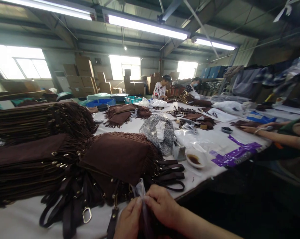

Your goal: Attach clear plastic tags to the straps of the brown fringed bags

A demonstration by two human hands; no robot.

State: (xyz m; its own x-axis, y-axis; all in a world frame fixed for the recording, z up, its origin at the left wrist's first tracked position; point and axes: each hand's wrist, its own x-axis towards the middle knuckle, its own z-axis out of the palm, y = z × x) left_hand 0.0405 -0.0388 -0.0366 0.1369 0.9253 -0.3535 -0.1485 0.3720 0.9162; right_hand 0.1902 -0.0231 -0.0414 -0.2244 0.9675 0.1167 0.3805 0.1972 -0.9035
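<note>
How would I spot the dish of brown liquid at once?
On the white-covered table, find the brown fringed bags just beyond the right hand. To their right, near the table's edge, sits a pale round dish. Unlike its neighbours, it holds dark brown liquid.

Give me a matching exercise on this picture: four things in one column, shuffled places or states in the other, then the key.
Things
1. Thin see-through plastic film
2. Shiny purple plastic wrapping
3. Round white dish
4. Oval silver-coloured metal clasp

Places or states
A. Holds dark brown liquid
B. Beside dark brown straps, left of both hands
C. Pinched by the left hand and right hand
D. Farthest right of the four, on the white-covered table

Right pairs: 1-C, 2-D, 3-A, 4-B
</note>
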